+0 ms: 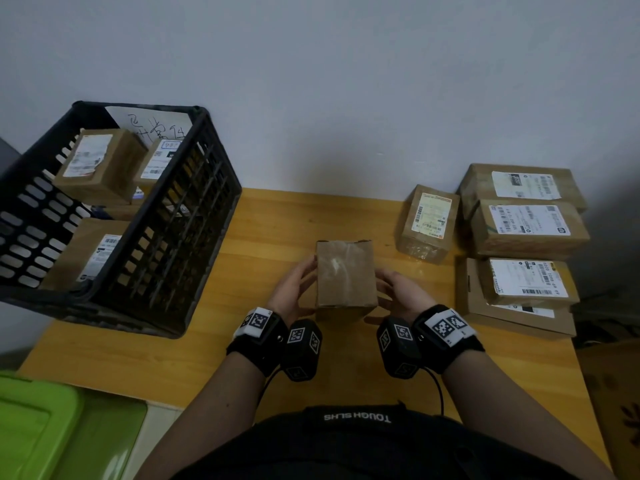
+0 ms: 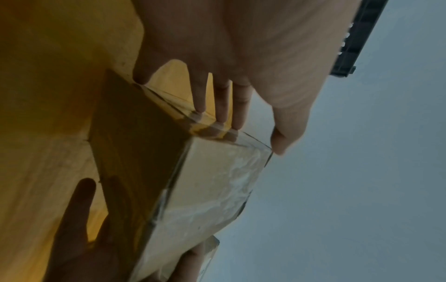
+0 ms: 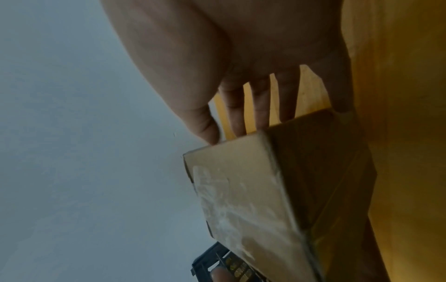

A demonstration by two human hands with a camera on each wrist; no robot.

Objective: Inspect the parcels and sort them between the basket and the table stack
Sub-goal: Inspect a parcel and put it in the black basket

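between the two hands, near the middle of the wooden table (image 1: 263, 362), stands the cardboard parcel (image 1: 345, 275), upright with a plain taped face turned up and no label showing on it, which is probably why it is being handled: the address side has to be found before it can be sorted. the left hand (image 1: 294, 289) lies against its left side and the right hand (image 1: 398, 292) against its right, fingers nearly straight and spread, fingertips (image 2: 237, 122) touching the upper edge rather than wrapping round it, a hold that looks suited to tipping or turning the box; whether its base rests on the table or is just lifted i cannot tell. off to the left sits the black basket (image 1: 194, 209), already holding several labelled boxes, while the table stack (image 1: 526, 230) on the right keeps its labels facing up, likely so each can be read
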